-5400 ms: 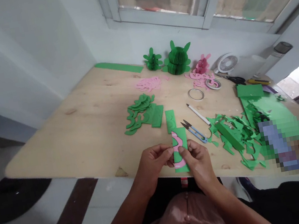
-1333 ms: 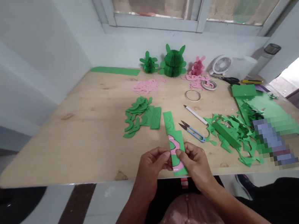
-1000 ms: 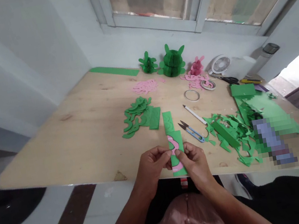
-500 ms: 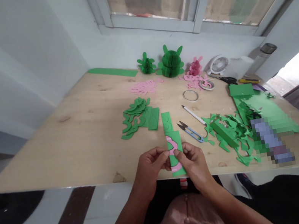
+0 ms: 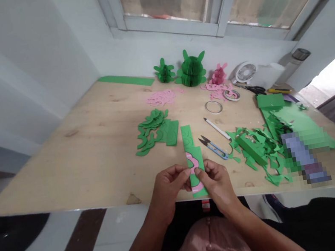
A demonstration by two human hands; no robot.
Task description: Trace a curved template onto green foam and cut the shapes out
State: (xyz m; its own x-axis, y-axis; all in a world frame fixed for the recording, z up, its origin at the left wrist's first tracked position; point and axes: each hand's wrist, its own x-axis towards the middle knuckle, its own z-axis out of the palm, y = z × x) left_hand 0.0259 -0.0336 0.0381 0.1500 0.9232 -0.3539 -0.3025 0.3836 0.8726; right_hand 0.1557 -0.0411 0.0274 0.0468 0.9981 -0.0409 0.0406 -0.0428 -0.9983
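Between both hands, green card.

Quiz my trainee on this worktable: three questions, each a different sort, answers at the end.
1. Multiple choice: the left hand and right hand hold a green card. What colour is the wavy piece lying over it?
a) purple
b) pink
c) white

2. True or false: the blue-handled snips lie between the white pen and the right hand.

3. Fill in the blank: of the three standing paper figures, the one nearest the white fan is ____ in colour.

Key: 1 b; 2 true; 3 pink.
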